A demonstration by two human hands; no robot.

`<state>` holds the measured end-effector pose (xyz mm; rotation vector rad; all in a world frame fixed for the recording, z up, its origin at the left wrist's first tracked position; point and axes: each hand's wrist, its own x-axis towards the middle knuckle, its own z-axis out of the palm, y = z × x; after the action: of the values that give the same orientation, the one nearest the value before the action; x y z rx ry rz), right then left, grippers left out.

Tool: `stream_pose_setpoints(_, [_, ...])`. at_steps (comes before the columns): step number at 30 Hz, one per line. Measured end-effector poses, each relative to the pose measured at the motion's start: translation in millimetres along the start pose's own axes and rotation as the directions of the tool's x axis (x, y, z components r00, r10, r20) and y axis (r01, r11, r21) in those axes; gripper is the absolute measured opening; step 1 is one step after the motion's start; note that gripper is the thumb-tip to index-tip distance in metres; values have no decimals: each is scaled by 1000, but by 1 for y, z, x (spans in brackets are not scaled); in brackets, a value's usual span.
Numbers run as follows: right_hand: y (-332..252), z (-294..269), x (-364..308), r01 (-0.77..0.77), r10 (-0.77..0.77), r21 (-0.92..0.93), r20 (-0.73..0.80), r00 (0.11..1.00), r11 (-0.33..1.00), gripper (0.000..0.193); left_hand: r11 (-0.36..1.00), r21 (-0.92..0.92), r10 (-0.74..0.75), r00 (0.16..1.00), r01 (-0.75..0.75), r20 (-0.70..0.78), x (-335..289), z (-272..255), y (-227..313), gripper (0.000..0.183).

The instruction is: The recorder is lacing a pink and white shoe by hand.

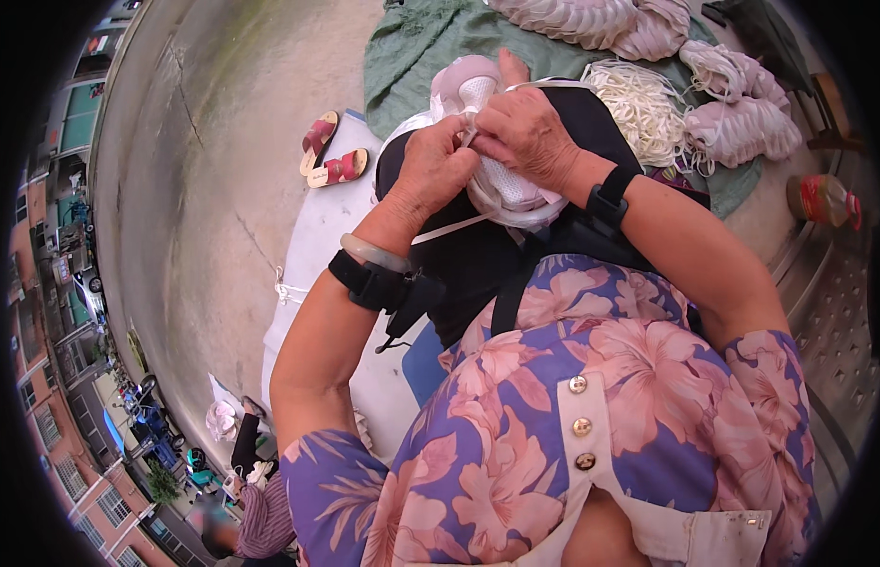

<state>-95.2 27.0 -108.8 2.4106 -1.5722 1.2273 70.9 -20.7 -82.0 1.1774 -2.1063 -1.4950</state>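
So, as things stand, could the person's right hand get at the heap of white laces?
Probably yes: the heap of white laces lies close by, to the right of the right hand, with only a black-clothed knee between, though that hand is busy at the pink shoe.

The left hand [438,168] and right hand [530,134] partly hide the pale shoe [509,187] — at one o'clock, the edge crops a pale bundle [591,21]; at seven, a co-worker's head [213,529] is blurred.
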Motion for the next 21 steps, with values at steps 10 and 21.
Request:
stream_pose_setpoints(10, [2, 4, 6, 49, -49, -63, 2, 999, 997, 15, 955, -252, -140, 986, 158, 89, 1, -11, 12, 29])
stream_pose_setpoints(21, [-27, -5, 13, 96, -42, -260, 208, 977, 961, 9, 932, -346, -132, 991, 112, -34, -12, 1, 6, 31])
